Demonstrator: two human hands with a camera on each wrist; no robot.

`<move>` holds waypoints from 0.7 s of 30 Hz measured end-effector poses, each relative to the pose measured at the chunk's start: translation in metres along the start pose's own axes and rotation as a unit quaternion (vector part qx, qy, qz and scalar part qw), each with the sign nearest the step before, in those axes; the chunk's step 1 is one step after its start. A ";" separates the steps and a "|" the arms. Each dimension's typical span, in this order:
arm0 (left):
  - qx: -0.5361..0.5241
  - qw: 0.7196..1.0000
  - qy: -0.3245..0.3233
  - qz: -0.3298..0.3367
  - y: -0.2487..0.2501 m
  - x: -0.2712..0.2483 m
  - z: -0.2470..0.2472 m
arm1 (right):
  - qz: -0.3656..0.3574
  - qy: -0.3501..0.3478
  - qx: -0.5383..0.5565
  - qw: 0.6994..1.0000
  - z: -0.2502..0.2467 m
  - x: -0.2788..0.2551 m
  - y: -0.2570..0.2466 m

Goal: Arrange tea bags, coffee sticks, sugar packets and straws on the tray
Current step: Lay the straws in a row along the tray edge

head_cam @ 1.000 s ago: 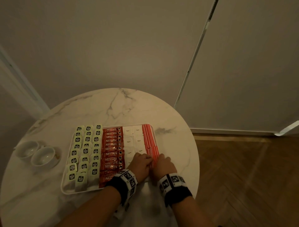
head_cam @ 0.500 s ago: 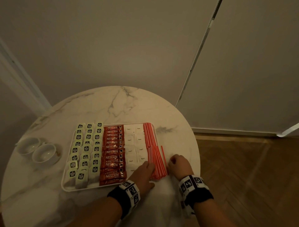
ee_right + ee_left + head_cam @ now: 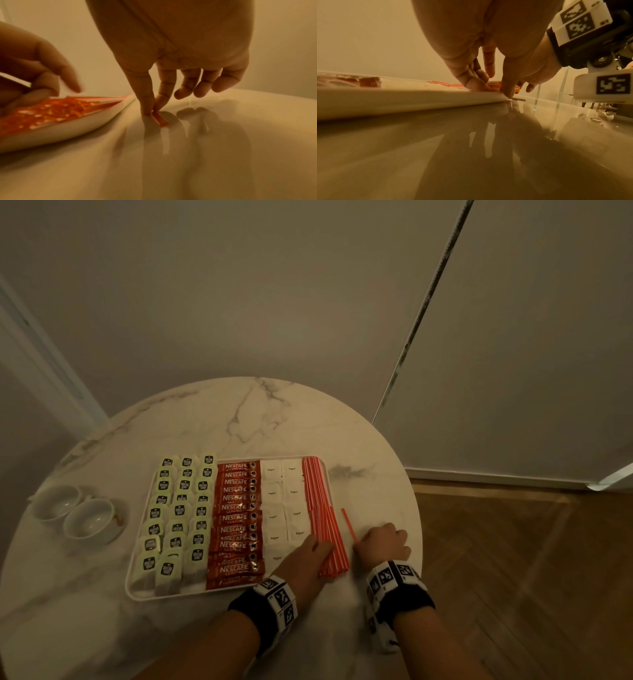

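My right hand point(image 3: 383, 542) pinches one red straw point(image 3: 348, 524) lying on the marble table point(image 3: 260, 419) at lower right, just beside the tray point(image 3: 329, 484). My left hand point(image 3: 310, 556) lies flat on the straw bundle point(image 3: 322, 518). I read "NESCAFE CLASSIC" on the coffee sticks point(image 3: 236, 518) and "Sugar" on the sugar packets point(image 3: 284, 508); the tea bags' point(image 3: 178, 511) labels are too small.

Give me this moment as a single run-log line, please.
right hand: pinches stray straw on table | left hand: rests on straw bundle in tray
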State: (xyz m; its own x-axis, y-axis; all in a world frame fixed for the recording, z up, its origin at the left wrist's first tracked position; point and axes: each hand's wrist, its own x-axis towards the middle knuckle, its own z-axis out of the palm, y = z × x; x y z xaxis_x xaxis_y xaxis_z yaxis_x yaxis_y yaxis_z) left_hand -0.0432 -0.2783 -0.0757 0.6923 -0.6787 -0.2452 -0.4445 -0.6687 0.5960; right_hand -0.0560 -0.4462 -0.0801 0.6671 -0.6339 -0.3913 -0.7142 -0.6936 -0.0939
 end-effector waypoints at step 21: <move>-0.100 0.994 0.033 -0.039 -0.014 0.007 -0.012 | -0.017 -0.010 0.087 0.996 0.005 -0.006 -0.019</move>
State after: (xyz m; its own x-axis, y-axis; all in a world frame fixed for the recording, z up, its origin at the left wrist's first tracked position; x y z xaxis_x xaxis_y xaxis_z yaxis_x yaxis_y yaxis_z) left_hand -0.0253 -0.2701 -0.0765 0.7584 -0.6020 -0.2497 -0.2715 -0.6401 0.7187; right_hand -0.0473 -0.4273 -0.0801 0.6882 -0.6034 -0.4029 -0.7185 -0.6437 -0.2634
